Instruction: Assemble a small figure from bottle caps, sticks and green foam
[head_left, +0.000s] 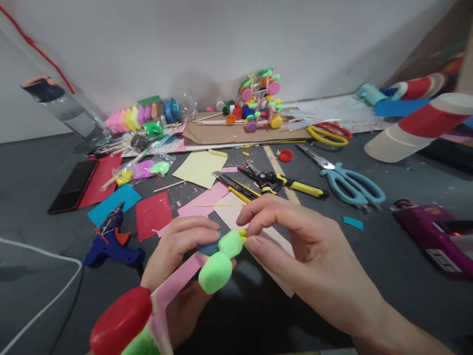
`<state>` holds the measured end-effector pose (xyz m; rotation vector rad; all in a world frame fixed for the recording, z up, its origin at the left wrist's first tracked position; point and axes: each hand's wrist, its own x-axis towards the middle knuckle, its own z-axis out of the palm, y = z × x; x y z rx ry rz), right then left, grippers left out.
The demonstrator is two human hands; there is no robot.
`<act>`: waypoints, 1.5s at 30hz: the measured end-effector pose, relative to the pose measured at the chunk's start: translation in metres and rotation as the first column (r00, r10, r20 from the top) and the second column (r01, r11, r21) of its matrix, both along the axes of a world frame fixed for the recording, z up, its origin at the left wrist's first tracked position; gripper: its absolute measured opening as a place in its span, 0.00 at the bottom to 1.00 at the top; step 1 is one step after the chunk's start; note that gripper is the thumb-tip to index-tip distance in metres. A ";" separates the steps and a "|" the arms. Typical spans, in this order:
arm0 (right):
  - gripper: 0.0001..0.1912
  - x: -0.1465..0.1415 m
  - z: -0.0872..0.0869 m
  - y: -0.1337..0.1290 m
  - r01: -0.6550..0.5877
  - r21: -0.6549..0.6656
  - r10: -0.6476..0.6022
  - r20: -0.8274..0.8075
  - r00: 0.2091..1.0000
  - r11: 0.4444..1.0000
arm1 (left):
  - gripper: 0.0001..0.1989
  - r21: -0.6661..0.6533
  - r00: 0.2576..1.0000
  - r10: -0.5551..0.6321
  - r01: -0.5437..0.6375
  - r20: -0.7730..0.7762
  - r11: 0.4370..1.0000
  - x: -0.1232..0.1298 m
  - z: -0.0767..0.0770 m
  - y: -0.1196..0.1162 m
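Observation:
A small craft model is held up near the camera. It has a light green clay figure (216,272) of two rounded lumps, a pink strip (179,278) and a red cap (121,320). My left hand (181,246) is wrapped round the model, its fingers on a dark blue round piece (210,246) behind the green clay. My right hand (303,251) pinches with thumb and fingertips at a tiny yellow piece (242,235) on the end of the smaller green lump.
Blue-handled scissors (354,185), a yellow cutter (303,188) and paper sheets (201,168) lie beyond my hands. At the left are a blue glue gun (114,246) and a phone (74,186); a purple device (434,236) is at the right. A colourful model (260,101) stands behind.

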<state>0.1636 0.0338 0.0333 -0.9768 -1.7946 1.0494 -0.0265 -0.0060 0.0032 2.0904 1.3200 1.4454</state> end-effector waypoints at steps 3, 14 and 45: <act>0.06 -0.002 0.000 -0.001 0.004 0.025 -0.004 -0.003 1.000 1.000 | 0.19 0.004 1.000 0.011 -0.011 0.006 1.000 -0.001 -0.001 0.000; 0.05 0.006 -0.006 0.005 -0.038 0.320 0.022 0.054 0.998 0.947 | 0.19 -0.142 0.981 -0.029 0.057 0.191 0.988 0.000 -0.004 -0.001; 0.04 0.007 -0.005 0.007 -0.070 0.405 0.011 0.145 0.989 0.911 | 0.19 -0.155 0.975 -0.075 0.108 0.210 0.982 -0.001 -0.005 -0.003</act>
